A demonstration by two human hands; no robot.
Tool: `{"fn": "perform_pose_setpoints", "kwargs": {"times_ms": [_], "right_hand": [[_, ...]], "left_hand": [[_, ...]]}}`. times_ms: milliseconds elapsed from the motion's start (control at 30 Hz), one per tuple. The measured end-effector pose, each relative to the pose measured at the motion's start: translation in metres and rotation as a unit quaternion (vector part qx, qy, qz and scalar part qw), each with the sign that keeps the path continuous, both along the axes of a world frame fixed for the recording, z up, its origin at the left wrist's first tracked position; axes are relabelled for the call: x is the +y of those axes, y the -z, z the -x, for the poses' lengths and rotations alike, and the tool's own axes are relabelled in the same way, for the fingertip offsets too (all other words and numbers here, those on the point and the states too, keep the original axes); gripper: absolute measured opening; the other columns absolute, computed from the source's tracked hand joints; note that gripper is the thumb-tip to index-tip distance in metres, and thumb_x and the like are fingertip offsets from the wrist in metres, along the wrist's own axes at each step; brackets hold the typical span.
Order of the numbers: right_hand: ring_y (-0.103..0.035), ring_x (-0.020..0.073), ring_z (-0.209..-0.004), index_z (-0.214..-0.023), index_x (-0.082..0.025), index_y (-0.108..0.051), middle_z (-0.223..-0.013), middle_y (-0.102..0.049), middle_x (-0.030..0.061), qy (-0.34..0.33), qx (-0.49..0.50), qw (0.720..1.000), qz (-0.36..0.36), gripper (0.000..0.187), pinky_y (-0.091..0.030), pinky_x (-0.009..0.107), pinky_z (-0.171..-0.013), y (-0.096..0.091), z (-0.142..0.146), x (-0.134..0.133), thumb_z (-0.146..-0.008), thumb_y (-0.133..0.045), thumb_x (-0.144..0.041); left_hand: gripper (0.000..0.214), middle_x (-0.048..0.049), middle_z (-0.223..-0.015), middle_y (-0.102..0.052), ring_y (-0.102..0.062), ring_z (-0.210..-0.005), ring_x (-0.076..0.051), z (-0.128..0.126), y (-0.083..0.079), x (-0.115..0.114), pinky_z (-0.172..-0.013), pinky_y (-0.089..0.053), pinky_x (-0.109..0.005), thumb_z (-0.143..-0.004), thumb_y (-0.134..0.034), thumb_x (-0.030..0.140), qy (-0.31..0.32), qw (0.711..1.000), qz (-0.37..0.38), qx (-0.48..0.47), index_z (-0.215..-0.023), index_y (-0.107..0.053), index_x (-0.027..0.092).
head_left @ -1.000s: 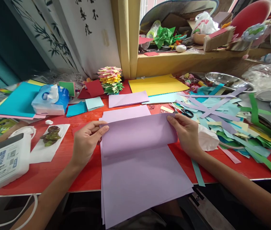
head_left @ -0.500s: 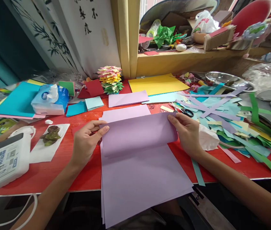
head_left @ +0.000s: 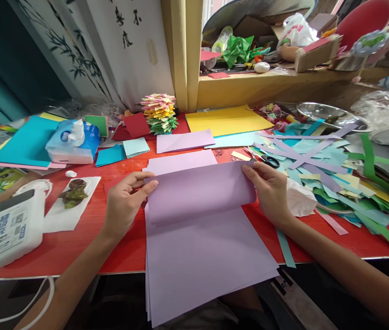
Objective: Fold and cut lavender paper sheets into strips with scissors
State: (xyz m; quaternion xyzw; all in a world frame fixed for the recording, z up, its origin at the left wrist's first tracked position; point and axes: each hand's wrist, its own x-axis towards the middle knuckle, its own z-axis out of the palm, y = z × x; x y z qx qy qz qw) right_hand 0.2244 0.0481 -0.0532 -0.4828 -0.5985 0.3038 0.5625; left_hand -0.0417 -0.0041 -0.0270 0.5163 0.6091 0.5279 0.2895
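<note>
"Head camera: put the bent lilac sheet (head_left: 199,192) at the centre of a clock, twelve away from the person. How are the hands?"

"Both are closed in a pinch. The left hand (head_left: 125,201), at nine, has the sheet's left corner between thumb and fingers; the right hand (head_left: 270,190), at three, has the right corner the same way."

"Is the sheet creased?"

"No, it bows in a soft roll between them. It lies over a stack of lilac sheets (head_left: 201,268), which spreads towards six and reaches past the near edge of the red table (head_left: 122,256)."

"And beyond it?"

"At twelve, a narrow lilac piece (head_left: 185,141) lies flat. Just past that, towards one, is a large yellow sheet (head_left: 227,120). A layered paper tower (head_left: 159,113) stands upright at eleven, pink on top, then yellow, then green."

"Near the right hand?"

"Scissors (head_left: 270,161) with dark handles, at two. Beside them, between two and three, is a loose heap of paper strips (head_left: 318,158), with a metal bowl (head_left: 332,117) behind."

"Over on the left?"

"A blue tissue pack (head_left: 72,144) at ten. At nine, a brown and green lump (head_left: 73,195) rests on white paper (head_left: 65,217); I can't tell what it is."
</note>
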Motion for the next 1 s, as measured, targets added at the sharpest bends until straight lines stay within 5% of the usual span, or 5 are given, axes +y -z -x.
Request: {"fn": "perform_pose_setpoints", "kwargs": {"times_ms": [433, 667, 833, 1000], "right_hand": [[-0.031, 0.011, -0.053, -0.059, -0.02, -0.045, -0.059, -0.034, -0.002, 0.001, 0.005, 1.0, -0.001, 0.029, -0.024, 0.025, -0.045, -0.003, 0.001, -0.002, -0.08, -0.056, -0.038], [-0.033, 0.0108, -0.051, -0.057, -0.02, -0.046, -0.056, -0.036, -0.0029, 0.024, -0.028, 0.999, -0.011, 0.03, -0.023, 0.026, -0.045, -0.006, -0.001, -0.001, -0.079, -0.057, -0.039], [-0.045, 0.0129, -0.054, -0.069, -0.02, -0.06, -0.06, -0.054, -0.0007, 0.024, -0.157, 0.987, -0.008, 0.022, -0.03, 0.026, -0.049, -0.003, -0.006, 0.004, -0.082, -0.053, -0.036], [-0.053, 0.0163, -0.055, -0.08, -0.02, -0.069, -0.064, -0.065, 0.0026, 0.062, -0.34, 0.938, -0.021, 0.02, -0.033, 0.028, -0.053, 0.005, -0.008, 0.011, -0.083, -0.052, -0.031]], "left_hand": [[0.023, 0.0036, -0.058, -0.054, -0.042, -0.045, -0.007, 0.0, 0.0, 0.0, -0.04, -0.036, -0.019, -0.069, -0.067, 0.032, -0.006, 1.0, -0.006, 0.018, -0.088, -0.064, 0.02], [0.017, 0.0013, -0.075, -0.063, -0.054, -0.058, -0.01, -0.001, 0.006, -0.002, -0.051, -0.043, -0.02, -0.074, -0.062, 0.035, -0.027, 0.988, -0.054, 0.142, -0.087, -0.065, 0.024], [0.022, 0.0029, -0.088, -0.069, -0.062, -0.072, -0.013, 0.002, 0.013, -0.002, -0.064, -0.047, -0.023, -0.081, -0.054, 0.028, 0.02, 0.955, -0.103, 0.279, -0.098, -0.067, 0.029], [0.03, 0.001, -0.094, -0.07, -0.063, -0.087, -0.016, 0.007, 0.021, 0.004, -0.079, -0.048, -0.028, -0.085, -0.043, 0.016, 0.125, 0.902, -0.142, 0.388, -0.098, -0.068, 0.027]]}}
